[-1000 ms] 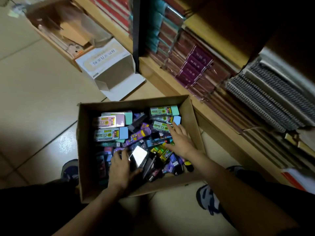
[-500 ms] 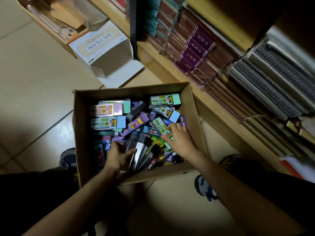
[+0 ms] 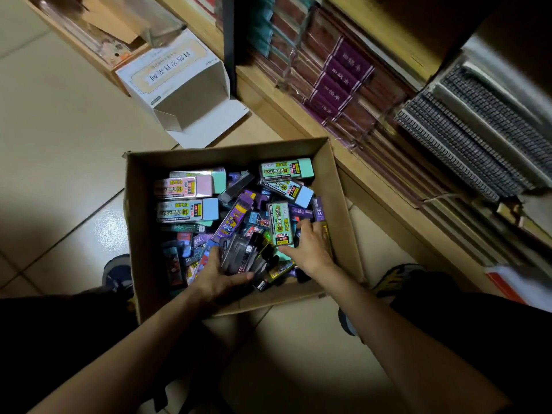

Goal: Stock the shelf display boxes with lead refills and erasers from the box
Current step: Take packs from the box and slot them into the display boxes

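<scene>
Your left grip (image 3: 222, 277) clutches several dark plastic refill cases (image 3: 239, 255), right grip (image 3: 310, 249) pinches a green-labelled refill pack (image 3: 279, 224); overfilled, the left bundle could spill.

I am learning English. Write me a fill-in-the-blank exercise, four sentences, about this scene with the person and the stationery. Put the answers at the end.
1. The left hand and the right hand reach into the brown ____ box.
2. The right hand pinches a pack with a ____ label.
3. The open display box near the shelf is ____ in colour.
4. The spiral notebooks stand on the person's ____ side.

Answers: cardboard; green; white; right
</scene>
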Demonstrator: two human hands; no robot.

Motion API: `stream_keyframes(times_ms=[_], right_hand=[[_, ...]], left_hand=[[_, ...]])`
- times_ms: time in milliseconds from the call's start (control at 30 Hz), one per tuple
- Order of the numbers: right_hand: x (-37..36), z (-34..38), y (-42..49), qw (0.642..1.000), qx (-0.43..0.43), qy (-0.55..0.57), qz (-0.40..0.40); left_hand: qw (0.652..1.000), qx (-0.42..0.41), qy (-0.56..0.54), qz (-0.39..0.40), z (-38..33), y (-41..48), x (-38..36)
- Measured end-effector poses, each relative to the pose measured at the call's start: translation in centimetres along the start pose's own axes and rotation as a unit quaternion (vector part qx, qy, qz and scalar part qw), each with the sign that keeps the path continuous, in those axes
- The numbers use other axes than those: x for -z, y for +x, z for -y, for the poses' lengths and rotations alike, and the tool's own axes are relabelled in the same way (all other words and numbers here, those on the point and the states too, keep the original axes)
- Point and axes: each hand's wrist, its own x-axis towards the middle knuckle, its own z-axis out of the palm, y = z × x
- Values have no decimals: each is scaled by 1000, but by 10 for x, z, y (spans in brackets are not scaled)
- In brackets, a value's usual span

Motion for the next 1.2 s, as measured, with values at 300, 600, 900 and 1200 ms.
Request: stream_keyframes(times_ms=[300,600,900,1200], right_hand=[[-18,-3,-6,984,-73,156,53],[-21,-5,-10,926,-113,353,67],[-12,-4,-13,916,-130,346,159],[-1,-4,-16,925,-69,287,241]], left_hand=[[999,-12,39,-2,2,2,5],[999,-16,34,-31,-2,-1,13],[998,20,-36,-36,-10,-6,21],[998,21,-47,-39,-17,-13,20]])
